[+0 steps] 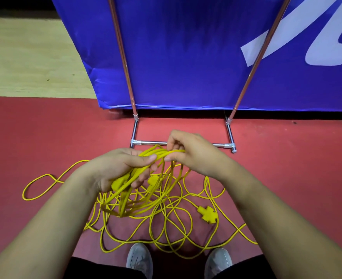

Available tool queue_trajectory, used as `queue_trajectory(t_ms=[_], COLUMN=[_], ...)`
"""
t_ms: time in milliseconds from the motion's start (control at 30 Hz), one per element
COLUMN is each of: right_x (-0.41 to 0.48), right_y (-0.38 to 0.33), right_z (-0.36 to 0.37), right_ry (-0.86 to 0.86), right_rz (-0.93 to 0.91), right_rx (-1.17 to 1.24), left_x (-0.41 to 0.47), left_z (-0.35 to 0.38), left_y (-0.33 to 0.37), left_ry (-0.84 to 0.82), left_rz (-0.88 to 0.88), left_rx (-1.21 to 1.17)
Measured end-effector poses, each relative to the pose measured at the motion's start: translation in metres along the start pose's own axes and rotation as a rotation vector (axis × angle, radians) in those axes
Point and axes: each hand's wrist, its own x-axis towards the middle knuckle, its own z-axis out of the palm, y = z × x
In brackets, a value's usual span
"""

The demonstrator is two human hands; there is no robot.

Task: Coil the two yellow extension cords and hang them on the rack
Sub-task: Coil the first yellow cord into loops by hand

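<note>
Holding cord coil (pixel 160 153) | left hand (pixel 117 170) palm-up, grip wrapped round it | right hand (pixel 194 154) knuckles-up, grip pinching its top

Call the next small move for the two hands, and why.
Probably: the right hand draws another length from the loose yellow cord on the red floor and lays one more loop into the left hand. The left hand grips a bundle of yellow cord loops, the right pinches a strand at its top, and much cord lies tangled below, so hanging seems premature.
</note>
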Motion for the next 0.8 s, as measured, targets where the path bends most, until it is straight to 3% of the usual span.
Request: queue_trajectory(t_ms=[233, 333, 633, 700, 800], right_x=[0.000, 0.001, -0.003, -0.002, -0.001], right_y=[0.046, 0.066, 0.116, 0.125, 0.135], right_z=[0.000, 0.003, 0.014, 0.021, 0.027], right_ry=[0.053, 0.128, 0.214, 0.205, 0.180], right_rz=[0.098, 0.133, 0.282, 0.352, 0.405], right_rx=[0.088, 0.015, 0.003, 0.033, 0.077], left_x=[0.006, 0.006, -0.001, 0.000, -0.001], left_z=[-0.006, -0.010, -0.013, -0.015, -0.022], left_y=[-0.004, -0.002, 0.004, 0.006, 0.009], left_ry=[-0.100, -0.152, -0.170, -0.227, -0.445], left_rz=[0.073, 0.151, 0.321, 0.378, 0.394], left_rx=[-0.184, -0.260, -0.390, -0.450, -0.656])
